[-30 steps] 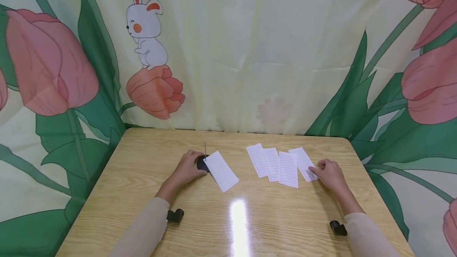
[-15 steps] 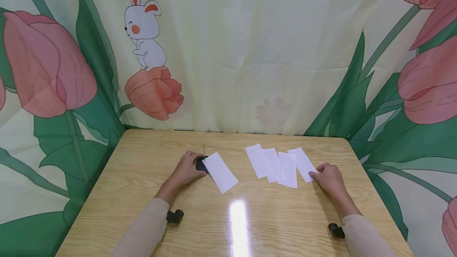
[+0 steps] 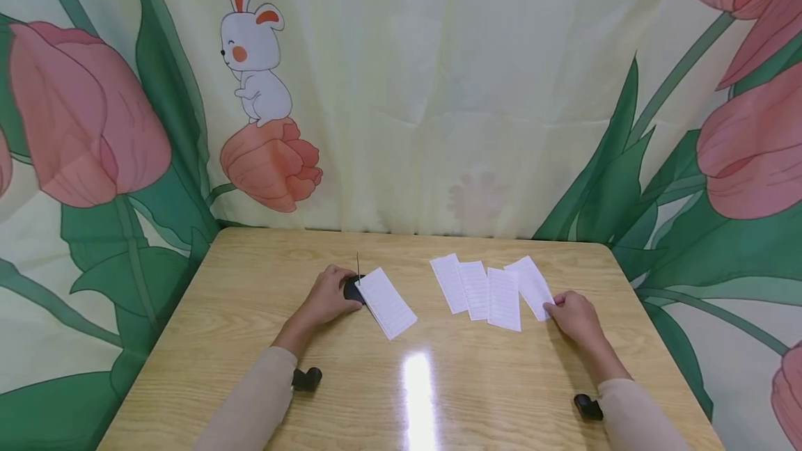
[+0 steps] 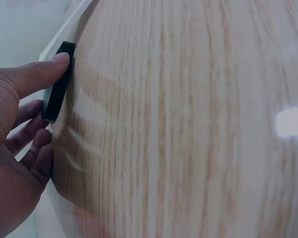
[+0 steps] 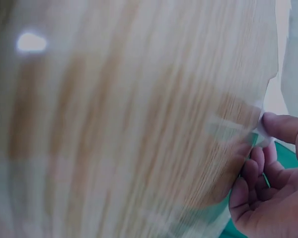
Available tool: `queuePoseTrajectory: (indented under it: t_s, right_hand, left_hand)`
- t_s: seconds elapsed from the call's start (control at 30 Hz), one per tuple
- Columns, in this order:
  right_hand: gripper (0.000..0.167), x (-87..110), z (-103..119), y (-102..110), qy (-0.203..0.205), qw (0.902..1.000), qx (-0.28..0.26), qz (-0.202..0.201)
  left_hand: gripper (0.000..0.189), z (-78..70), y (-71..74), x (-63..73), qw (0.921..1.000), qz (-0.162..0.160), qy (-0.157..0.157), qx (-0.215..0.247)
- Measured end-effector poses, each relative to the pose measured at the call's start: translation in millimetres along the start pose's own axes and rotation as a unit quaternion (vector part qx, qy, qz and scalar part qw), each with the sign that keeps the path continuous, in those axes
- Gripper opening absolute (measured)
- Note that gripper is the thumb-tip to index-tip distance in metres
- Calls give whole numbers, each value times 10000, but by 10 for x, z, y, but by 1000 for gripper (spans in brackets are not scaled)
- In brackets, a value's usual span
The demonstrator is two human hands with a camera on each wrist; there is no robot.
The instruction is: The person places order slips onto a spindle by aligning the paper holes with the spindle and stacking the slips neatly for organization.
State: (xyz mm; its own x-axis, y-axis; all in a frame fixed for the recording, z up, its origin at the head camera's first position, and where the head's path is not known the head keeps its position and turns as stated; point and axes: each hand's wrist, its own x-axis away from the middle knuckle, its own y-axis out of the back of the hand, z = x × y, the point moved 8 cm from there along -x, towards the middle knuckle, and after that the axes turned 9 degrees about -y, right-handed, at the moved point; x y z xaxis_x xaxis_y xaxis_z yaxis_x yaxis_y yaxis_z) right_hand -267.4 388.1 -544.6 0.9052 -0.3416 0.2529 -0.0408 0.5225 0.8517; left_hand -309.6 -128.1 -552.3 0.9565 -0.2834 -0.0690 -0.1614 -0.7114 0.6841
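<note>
My left hand (image 3: pixel 328 296) holds the black base (image 3: pixel 353 289) of a paper spike, its thin metal rod (image 3: pixel 358 266) standing upright. In the left wrist view the thumb lies on the base's edge (image 4: pixel 59 84). White lined paper slips (image 3: pixel 387 303) sit on the spike, reaching over the table to its right. Farther right, my right hand (image 3: pixel 575 314) pinches the lower right corner of a lined paper slip (image 3: pixel 531 285), which bends a little. The right wrist view shows thumb and fingers at that corner (image 5: pixel 262 130), most of the slip hidden.
Three more lined slips (image 3: pixel 504 299) lie partly overlapping to the left of the pinched one. The wooden table (image 3: pixel 476 381) ends at a printed curtain (image 3: pixel 401 124) behind. Black wrist cameras (image 3: pixel 307 379) show by both sleeves.
My right thumb and fingers have closed on the slip's corner, and the slip now bends slightly upward. The left hand and the spike have stayed put.
</note>
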Motion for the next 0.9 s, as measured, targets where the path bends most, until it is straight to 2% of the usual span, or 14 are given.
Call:
queuePoseTrajectory:
  t_s: [0.33,0.5,0.7,0.9]
  right_hand:
    - [39,20,-33,24,-249,9993,-224,158]
    - [40,7,-55,50,-141,9997,-170,77]
    - [33,0,-77,68,66,9998,-163,-36]
    - [31,-15,-103,79,15,9995,-322,-63]
  left_hand:
    - [67,-16,0,0,10000,-29,49,-38]
    - [68,-33,3,13,10000,-26,35,8]
    - [67,-24,-3,16,10000,-34,26,15]
    - [67,-15,-8,19,10000,-56,-19,-15]
